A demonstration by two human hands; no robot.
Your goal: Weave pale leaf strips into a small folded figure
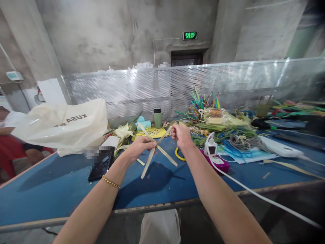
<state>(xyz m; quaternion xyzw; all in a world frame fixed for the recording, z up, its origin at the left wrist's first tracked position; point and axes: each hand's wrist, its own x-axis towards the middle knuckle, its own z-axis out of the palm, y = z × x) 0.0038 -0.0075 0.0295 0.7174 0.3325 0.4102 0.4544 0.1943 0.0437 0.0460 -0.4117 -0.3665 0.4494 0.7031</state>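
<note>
Pale flat strips (167, 156), like dried leaf or straw, cross each other in an X above the blue table. My left hand (142, 146) is closed, pinching them near the crossing between thumb and fingers. Two strip ends hang down below it, and one sticks up to the left. My right hand (181, 135) is closed on the upper right end of a strip, holding it up and away from the crossing. Just below my right hand lies a yellow ring (179, 155), partly hidden by the wrist.
A tablet (102, 164) and a big white plastic bag (63, 123) are on the left. Behind stands a green bottle (157, 118). On the right are a purple power strip (218, 163) with a white cable, bundled cords (242, 140) and a white power bank (280, 147). A perforated metal screen (127, 89) runs along the back.
</note>
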